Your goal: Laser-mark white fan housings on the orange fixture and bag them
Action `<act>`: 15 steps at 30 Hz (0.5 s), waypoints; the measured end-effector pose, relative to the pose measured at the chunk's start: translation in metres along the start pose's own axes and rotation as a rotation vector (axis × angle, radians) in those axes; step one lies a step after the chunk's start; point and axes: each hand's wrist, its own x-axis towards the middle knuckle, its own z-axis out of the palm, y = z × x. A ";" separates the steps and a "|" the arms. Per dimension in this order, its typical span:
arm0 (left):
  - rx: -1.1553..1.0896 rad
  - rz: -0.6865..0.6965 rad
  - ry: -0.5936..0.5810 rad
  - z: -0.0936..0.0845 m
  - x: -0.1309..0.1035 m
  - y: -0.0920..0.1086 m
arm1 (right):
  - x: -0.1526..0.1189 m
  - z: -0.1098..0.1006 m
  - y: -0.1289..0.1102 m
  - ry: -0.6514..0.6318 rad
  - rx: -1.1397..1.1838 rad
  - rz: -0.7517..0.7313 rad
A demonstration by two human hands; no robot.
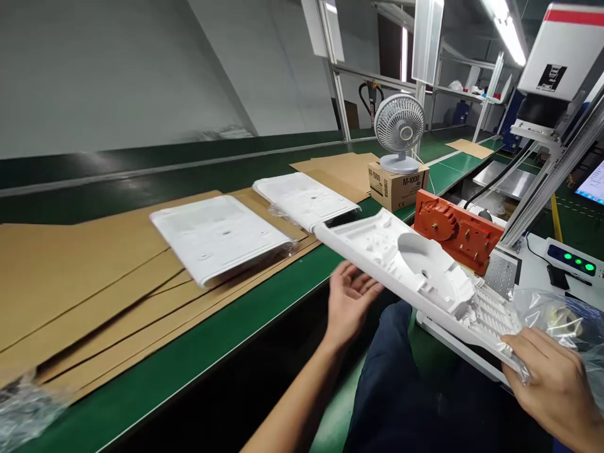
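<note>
A white moulded plastic housing is tilted in front of me, its inside facing up with a round recess, ribs and a slotted part. My right hand grips its near right end, where some clear plastic film shows at the edge. Under the long near side, my left hand supports the housing with curled fingers; the fingertips are partly hidden. Two similar white panels, a left one and a farther one, lie outer face up on cardboard sheets, with clear wrap under them.
A fan stands on a cardboard box on the green conveyor bench. To the right are an orange fixture, a marking machine head, a control box with green lights and a clear plastic bag.
</note>
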 end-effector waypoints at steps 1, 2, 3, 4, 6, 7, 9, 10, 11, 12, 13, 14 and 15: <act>-0.013 0.072 -0.008 0.000 0.009 0.011 | -0.005 -0.004 0.005 -0.038 -0.034 -0.002; -0.016 0.132 -0.035 0.002 0.015 0.021 | -0.009 -0.007 0.009 -0.075 -0.065 -0.005; -0.014 0.177 -0.070 0.006 0.018 0.030 | -0.013 -0.009 0.011 -0.108 -0.087 -0.010; -0.006 0.200 -0.109 0.011 0.020 0.037 | -0.015 -0.010 0.013 -0.135 -0.098 -0.013; 0.010 0.205 -0.150 0.022 0.019 0.044 | -0.017 -0.009 0.014 -0.169 -0.090 -0.001; 0.017 0.203 -0.148 0.026 0.017 0.043 | -0.016 -0.008 0.013 -0.180 -0.079 0.014; 0.012 0.216 -0.123 0.029 0.015 0.038 | -0.012 -0.009 0.011 -0.194 -0.045 0.053; 0.004 0.238 -0.114 0.029 0.015 0.034 | -0.011 -0.012 0.011 -0.210 -0.014 0.071; -0.004 0.270 -0.114 0.026 0.016 0.030 | -0.010 -0.017 0.011 -0.231 0.030 0.082; -0.009 0.304 -0.128 0.022 0.019 0.026 | -0.011 -0.024 0.014 -0.252 0.078 0.093; -0.011 0.334 -0.138 0.018 0.022 0.024 | -0.016 -0.032 0.019 -0.271 0.119 0.115; -0.010 0.354 -0.134 0.013 0.027 0.022 | -0.024 -0.042 0.027 -0.270 0.145 0.153; -0.009 0.365 -0.113 0.008 0.032 0.021 | -0.037 -0.051 0.039 -0.240 0.150 0.191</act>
